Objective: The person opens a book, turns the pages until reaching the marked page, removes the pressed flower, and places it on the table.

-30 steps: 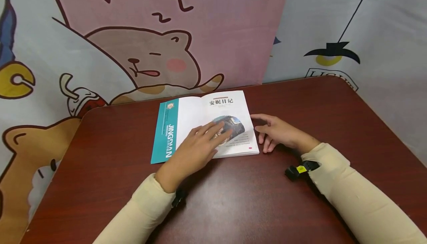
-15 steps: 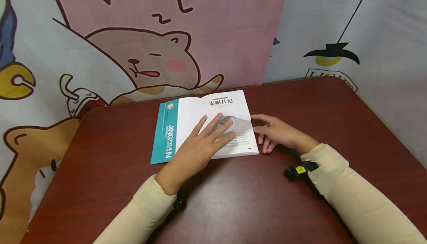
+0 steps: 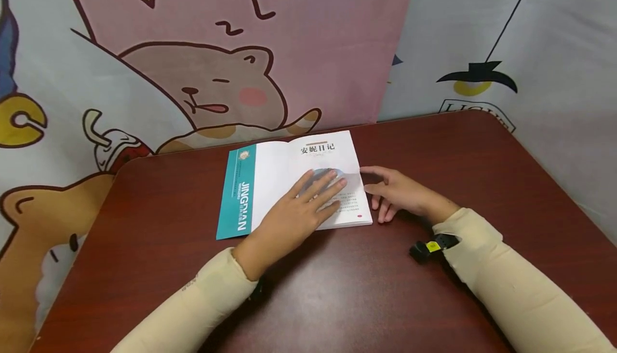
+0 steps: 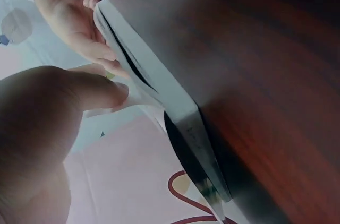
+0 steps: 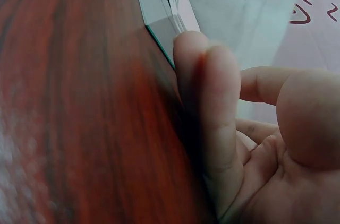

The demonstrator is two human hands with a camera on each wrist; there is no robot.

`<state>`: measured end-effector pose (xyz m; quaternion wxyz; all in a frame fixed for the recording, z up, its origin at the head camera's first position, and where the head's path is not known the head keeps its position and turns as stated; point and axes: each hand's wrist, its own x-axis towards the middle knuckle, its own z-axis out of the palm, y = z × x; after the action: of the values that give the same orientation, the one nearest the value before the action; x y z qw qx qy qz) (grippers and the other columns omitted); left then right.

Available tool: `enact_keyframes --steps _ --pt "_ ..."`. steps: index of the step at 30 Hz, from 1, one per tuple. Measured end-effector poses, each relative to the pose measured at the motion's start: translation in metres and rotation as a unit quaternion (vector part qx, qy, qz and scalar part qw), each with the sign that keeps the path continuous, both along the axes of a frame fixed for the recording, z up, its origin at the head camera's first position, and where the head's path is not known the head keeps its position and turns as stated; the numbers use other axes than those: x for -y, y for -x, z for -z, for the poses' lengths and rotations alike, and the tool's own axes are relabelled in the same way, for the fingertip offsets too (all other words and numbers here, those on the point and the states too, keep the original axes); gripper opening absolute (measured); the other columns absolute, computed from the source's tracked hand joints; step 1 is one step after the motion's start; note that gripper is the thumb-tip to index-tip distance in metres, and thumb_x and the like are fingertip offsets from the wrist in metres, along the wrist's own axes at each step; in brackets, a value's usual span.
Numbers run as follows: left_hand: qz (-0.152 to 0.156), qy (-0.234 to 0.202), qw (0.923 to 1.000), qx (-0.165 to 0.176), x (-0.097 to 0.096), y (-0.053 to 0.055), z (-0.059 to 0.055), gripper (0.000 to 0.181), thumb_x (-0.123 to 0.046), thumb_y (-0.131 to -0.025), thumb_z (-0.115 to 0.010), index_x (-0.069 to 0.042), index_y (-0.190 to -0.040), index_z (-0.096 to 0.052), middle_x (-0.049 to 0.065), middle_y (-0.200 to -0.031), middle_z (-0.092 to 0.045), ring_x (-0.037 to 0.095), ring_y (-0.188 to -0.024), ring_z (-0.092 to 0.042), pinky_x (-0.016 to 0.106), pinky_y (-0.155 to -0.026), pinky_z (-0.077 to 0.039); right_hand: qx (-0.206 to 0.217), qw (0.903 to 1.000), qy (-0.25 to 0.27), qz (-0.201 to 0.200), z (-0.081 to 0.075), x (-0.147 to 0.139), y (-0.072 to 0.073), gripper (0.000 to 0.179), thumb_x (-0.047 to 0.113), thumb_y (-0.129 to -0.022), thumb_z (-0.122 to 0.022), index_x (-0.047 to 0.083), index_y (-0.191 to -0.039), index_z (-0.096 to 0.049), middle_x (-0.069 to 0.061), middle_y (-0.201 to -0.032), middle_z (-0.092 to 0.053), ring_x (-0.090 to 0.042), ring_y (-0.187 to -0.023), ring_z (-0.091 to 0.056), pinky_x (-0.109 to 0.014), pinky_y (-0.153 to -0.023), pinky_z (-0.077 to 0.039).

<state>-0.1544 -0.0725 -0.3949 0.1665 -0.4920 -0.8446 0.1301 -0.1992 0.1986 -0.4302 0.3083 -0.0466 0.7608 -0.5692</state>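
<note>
An open book (image 3: 272, 176) lies on the table, its teal cover flap (image 3: 234, 192) showing at the left. Across the lower part of the right-hand page, my left hand (image 3: 294, 216) rests with its fingers spread and hides part of a picture. At the book's right edge is my right hand (image 3: 397, 195); its index finger and thumb reach the page edge, and the other fingers bend loosely below. Seen in the left wrist view, the upper pages (image 4: 127, 57) bow away from the thicker block beneath. The right wrist view shows my fingers (image 5: 220, 86) near the book's corner.
The dark red-brown table (image 3: 337, 294) extends around the book. Behind it hangs a cloth backdrop (image 3: 332, 42) with cartoon animals. A black wrist strap device (image 3: 424, 248) sits at my right sleeve.
My left hand's fingers spread over the page, and the hand has shifted slightly to the right. The right hand stays at the book's edge. The view has shifted a little.
</note>
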Motion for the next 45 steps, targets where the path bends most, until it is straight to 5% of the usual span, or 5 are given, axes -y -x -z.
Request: enact_keyframes --steps 12,23,31,40,45 --pt "-0.042 0.004 0.9983 -0.039 0.01 0.009 -0.004 0.051 -0.014 -0.087 -0.055 -0.023 -0.137 -0.044 0.007 -0.156 0.002 0.024 -0.144 0.007 0.052 -0.114 0.001 0.006 0.9999 -0.008 0.008 -0.001 0.001 0.0 0.056 0.024 -0.094 -0.05 0.031 -0.143 -0.025 -0.015 -0.071 -0.055 -0.034 -0.052 -0.064 -0.046 -0.051 -0.053" --pt "-0.159 -0.014 0.9866 -0.034 0.03 0.008 -0.004 0.059 -0.041 -0.085 -0.056 -0.026 -0.14 -0.039 0.008 -0.156 -0.002 0.032 -0.143 0.008 0.057 -0.112 0.002 0.005 1.0 -0.006 0.001 0.003 0.001 0.002 0.055 0.025 -0.095 -0.05 0.03 -0.143 -0.025 -0.016 -0.071 -0.056 -0.032 -0.051 -0.063 -0.047 -0.051 -0.053" --pt "-0.211 -0.058 0.9756 -0.016 0.049 0.0 -0.002 0.062 -0.045 -0.082 -0.06 -0.028 -0.138 -0.041 0.01 -0.153 -0.02 0.045 -0.129 -0.037 0.066 -0.107 -0.002 0.0 0.9998 -0.015 0.009 0.007 -0.001 0.004 0.055 0.026 -0.094 -0.051 0.031 -0.143 -0.026 -0.016 -0.071 -0.056 -0.034 -0.051 -0.063 -0.049 -0.052 -0.053" --pt "-0.272 -0.091 0.9579 0.006 0.076 -0.015 0.0 0.061 -0.044 -0.082 -0.061 -0.029 -0.138 -0.041 0.009 -0.149 -0.031 0.047 -0.109 -0.055 0.068 -0.102 -0.019 -0.001 0.9999 -0.011 0.002 0.006 0.0 0.003 0.057 0.026 -0.094 -0.051 0.028 -0.144 -0.023 -0.015 -0.071 -0.055 -0.033 -0.051 -0.063 -0.049 -0.053 -0.053" --pt "-0.299 -0.107 0.948 0.012 0.089 -0.023 0.002 0.061 -0.045 -0.081 -0.062 -0.028 -0.137 -0.043 0.01 -0.149 -0.03 0.048 -0.132 -0.029 0.071 -0.1 -0.017 0.0 1.0 -0.009 0.003 0.006 0.0 0.003 0.057 0.025 -0.094 -0.05 0.029 -0.144 -0.023 -0.016 -0.071 -0.055 -0.031 -0.05 -0.063 -0.048 -0.052 -0.053"
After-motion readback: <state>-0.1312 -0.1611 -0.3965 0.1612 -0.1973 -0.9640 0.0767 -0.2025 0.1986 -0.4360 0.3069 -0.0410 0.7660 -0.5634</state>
